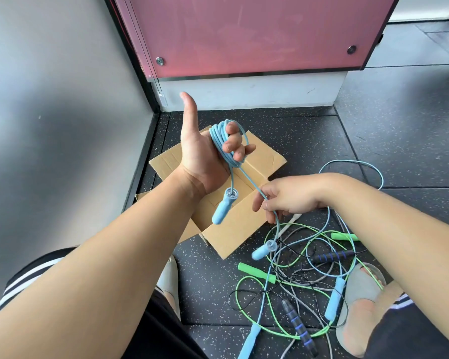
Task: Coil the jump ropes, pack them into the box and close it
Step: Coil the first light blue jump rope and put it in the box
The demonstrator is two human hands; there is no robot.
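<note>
A dark speckled floor mat (373, 130) is laid from 3 to 6 o'clock. At 12 o'clock a pink panel (244, 35) is mounted above a white plinth (244, 92), with one round bolt (159, 60) set at 11 o'clock and another bolt (351, 49) at 1 o'clock. A grey wall (49, 99) is seen at 9 o'clock. A pale slipper (170, 278) is worn at 6 o'clock, a second slipper (362, 283) at 4 o'clock. Striped black shorts (24, 278) are seen at 8 o'clock.
</note>
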